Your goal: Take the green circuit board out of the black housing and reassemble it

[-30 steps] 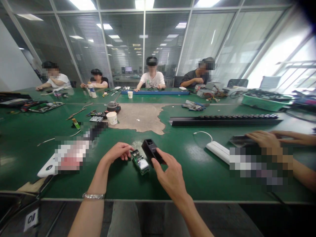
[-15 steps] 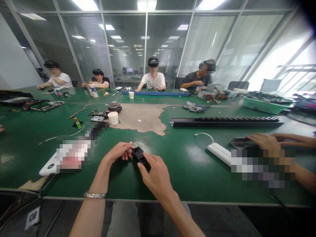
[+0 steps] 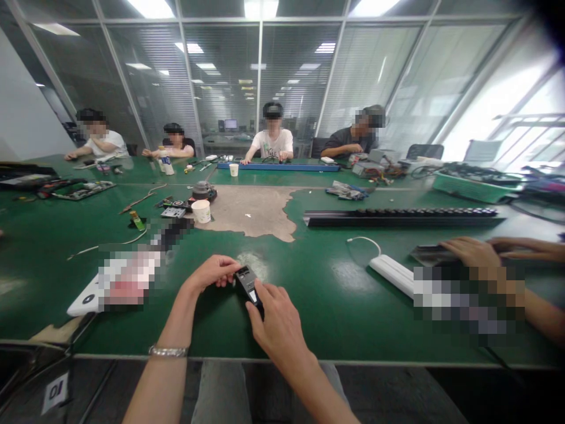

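Glass partition w/ blinds [image 3: 225,88] across top of frame; bright window [image 3: 512,100] at upper right; long green bench [image 3: 335,312] filling lower half, worn tan patch [image 3: 249,212] in its middle; 4 seated co-workers along far side, upper ctr: 2 at left, person in white tee [image 3: 273,141] at ctr, person in dark tee [image 3: 353,138] at right; blue bar [image 3: 278,167] on bench in front of ctr person; long black rail w/ row of small parts [image 3: 404,217] at mid right; green tray [image 3: 470,188] at far right; separate pair of hands [image 3: 472,252] at right edge, on dark flat item [image 3: 426,254]; white power strip [image 3: 391,274] just left of those hands, thin white cord [image 3: 362,239] looping off its end; pixelated white item [image 3: 119,280] at lower left, blurred, too obscured to identify; circuit board [image 3: 83,188] at mid left; paper cup [image 3: 202,211] at edge of tan patch, dark round part [image 3: 203,189] just behind it; bracelet [image 3: 168,351] on L wrist, bottom left of ctr.

Small black unit [image 3: 246,281] at lower ctr, held above bench btw both hands; R hand [image 3: 276,327] clamped on it, fingers wrapped over lower end; L hand [image 3: 212,272] at its left side, fingertips [image 3: 232,266] right at its edge; firmness of L grip can't be told; hands close together.
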`<state>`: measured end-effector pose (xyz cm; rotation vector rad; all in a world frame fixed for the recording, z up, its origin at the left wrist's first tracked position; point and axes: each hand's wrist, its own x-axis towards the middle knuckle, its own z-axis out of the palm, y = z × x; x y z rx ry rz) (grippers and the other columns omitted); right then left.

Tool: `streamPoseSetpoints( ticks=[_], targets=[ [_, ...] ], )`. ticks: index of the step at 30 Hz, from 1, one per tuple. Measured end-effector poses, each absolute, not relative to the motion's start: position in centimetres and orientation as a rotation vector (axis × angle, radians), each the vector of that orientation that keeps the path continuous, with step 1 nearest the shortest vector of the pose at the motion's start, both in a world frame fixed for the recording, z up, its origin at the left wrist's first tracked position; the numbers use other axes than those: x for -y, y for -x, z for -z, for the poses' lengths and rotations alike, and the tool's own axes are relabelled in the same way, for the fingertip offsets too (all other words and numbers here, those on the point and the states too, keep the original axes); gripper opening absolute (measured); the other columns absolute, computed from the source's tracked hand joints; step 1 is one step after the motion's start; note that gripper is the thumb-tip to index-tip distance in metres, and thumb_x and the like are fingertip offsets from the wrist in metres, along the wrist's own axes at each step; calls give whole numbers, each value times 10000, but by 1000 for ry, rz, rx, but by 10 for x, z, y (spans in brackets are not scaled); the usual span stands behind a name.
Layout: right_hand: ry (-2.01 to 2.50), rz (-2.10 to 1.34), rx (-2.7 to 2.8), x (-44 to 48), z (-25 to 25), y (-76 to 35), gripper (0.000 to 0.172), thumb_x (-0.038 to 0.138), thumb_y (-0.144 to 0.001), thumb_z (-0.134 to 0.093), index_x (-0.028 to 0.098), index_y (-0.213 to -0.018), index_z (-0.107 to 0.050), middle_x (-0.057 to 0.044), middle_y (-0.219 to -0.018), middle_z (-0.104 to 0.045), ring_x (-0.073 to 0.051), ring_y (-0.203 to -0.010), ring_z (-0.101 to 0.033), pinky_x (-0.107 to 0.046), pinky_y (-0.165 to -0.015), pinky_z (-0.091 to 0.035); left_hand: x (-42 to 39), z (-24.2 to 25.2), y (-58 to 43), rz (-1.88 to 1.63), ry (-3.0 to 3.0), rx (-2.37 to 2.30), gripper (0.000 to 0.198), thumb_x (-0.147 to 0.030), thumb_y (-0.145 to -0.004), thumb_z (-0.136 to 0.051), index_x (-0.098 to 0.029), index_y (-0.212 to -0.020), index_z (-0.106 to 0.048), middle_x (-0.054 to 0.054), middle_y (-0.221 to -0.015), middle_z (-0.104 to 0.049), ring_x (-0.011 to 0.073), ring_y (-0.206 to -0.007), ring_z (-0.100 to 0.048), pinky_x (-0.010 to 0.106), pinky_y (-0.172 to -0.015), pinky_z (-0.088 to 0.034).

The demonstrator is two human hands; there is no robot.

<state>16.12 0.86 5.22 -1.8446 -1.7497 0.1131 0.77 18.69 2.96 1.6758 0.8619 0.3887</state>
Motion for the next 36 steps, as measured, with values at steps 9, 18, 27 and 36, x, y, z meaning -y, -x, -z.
streamPoseSetpoints(
  ticks=[9,18,27,36],
  targets=[
    [1647,-58,1604,-6,-57,-165,381,260,-882,-524,183,-1254,-554,-87,-1140,-623,-225,-1026,-539,-369,-919,-439,-187,-30,-7,-455,-1637,-908,573,-680,-798,-512,-121,-835,-634,18,-605,-620,72,-421,-498,171,-398,-360],
    [1748,98,1486,-11,-47,-215,384,267,-871,-534,169,-1241,-567,-97,-1167,-624,-239,-1047,-547,-406,-930,-439,-186,-31,-8,-438,-1622,-917,601,-661,-805,-520,-115,-1016,-658,1,-596,-603,72,-419,-488,176,-405,-353],
    [1927,147,1527,-16,-22,-232,404,269,-880,-505,134,-1258,-552,-129,-1152,-621,-249,-1035,-552,-418,-916,-441,-187,-29,-8,-428,-1634,-917,588,-645,-818,-517,-113,-1021,-661,3,-600,-602,70,-418,-489,177,-402,-352],
    [1921,114,1529,-16,-21,-234,440,338,-868,-530,159,-1269,-558,-139,-1216,-593,-261,-1095,-544,-425,-926,-454,-187,-29,-8,-421,-1633,-907,589,-645,-823,-513,-108,-1015,-660,4,-602,-603,70,-421,-495,178,-402,-358]
  ],
)
